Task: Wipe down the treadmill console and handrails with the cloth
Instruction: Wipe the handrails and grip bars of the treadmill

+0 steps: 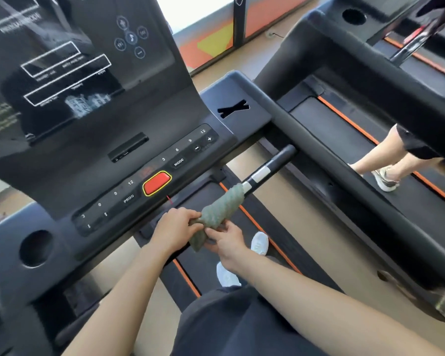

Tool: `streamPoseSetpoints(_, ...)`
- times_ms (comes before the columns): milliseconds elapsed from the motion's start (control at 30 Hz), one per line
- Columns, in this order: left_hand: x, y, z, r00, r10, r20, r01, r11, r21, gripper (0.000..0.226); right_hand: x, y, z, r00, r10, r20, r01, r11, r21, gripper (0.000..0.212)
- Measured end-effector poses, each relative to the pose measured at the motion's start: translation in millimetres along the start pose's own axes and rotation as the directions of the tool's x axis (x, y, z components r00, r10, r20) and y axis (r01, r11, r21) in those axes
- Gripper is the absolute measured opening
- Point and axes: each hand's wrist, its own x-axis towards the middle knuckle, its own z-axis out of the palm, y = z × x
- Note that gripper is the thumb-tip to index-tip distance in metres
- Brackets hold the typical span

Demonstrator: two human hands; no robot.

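Left hand (175,227) and right hand (229,242) are gripping the cloth (220,208) round the handrail (269,167), wiping it; sliding it along seems next.

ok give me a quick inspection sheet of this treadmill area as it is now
surface: console dark, glossy screen reflecting the room; red stop button in the button row
job's things: green cloth wrapped round the end of the short handrail
clutter: nothing seen
hands: left hand grips the cloth; right hand pinches its hanging tail
cables: thin red cord below the stop button
surroundings: another person's legs on the next treadmill
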Motion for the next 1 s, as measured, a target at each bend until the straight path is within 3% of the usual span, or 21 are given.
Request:
streamPoseSetpoints(167,-14.1,-18.5,1.9,0.996,-0.072,-0.046,0.075,0.995,0.064,0.029,-3.6,0.4,-0.1,0.999,0.034,0.021,-0.035,0.999,0.034,0.030)
streamPoseSetpoints(333,-3.2,-0.6,5.4,0.997,-0.032,-0.067,0.037,0.997,0.069,0.025,3.4,-18.9,-11.7,0.998,-0.009,-0.056,0.016,0.992,0.125,0.028)
streamPoseSetpoints(433,7.9,14.3,9.7,0.995,-0.026,-0.091,0.025,1.000,-0.011,0.031,11.1,-38.8,-20.7,0.985,-0.102,-0.138,0.127,0.975,0.181,0.029)
streamPoseSetpoints(567,30.8,45.2,10.8,0.992,-0.008,-0.126,-0.025,0.967,-0.254,0.023,27.0,-75.9,-45.5,0.933,-0.230,-0.275,0.276,0.951,0.141,0.024)
streamPoseSetpoints(900,116.1,135.0,-2.4,0.985,-0.024,-0.168,-0.043,0.922,-0.385,0.007,55.9,-159.0,-85.9,0.700,-0.524,-0.486,0.422,0.852,-0.311,0.030)
streamPoseSetpoints(1000,141.5,154.2,-5.8,0.994,-0.020,-0.108,-0.019,0.936,-0.352,0.022,69.8,-166.2,-93.3,0.621,-0.633,-0.462,0.372,0.757,-0.538,0.030)
